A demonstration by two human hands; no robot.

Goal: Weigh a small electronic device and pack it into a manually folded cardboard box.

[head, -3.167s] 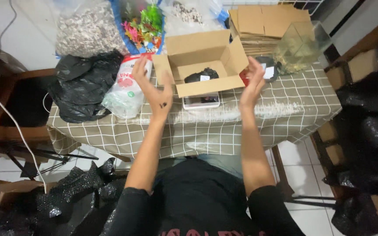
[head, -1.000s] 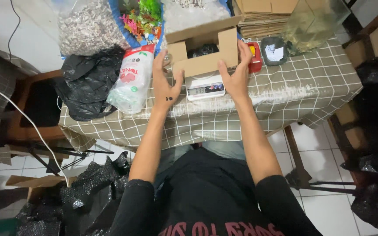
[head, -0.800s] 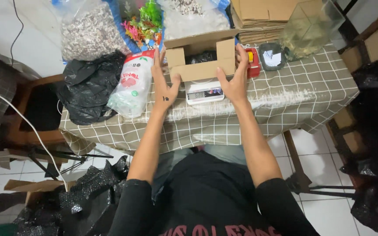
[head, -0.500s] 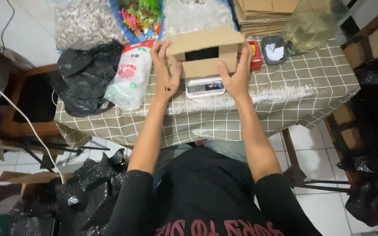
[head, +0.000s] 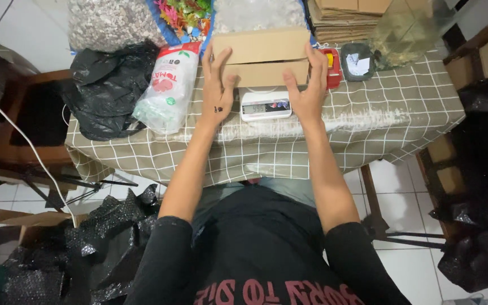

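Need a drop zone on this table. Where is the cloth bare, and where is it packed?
Bare checkered tablecloth runs right of the right hand to the table edge, plus a front strip below the scale. Crowded: cardboard box between both hands, left hand, white bag, black bags.

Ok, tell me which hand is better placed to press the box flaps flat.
Left, probably. The left hand already lies with its fingers over the top edge of the cardboard box; the right hand touches only the side, fingers spread.
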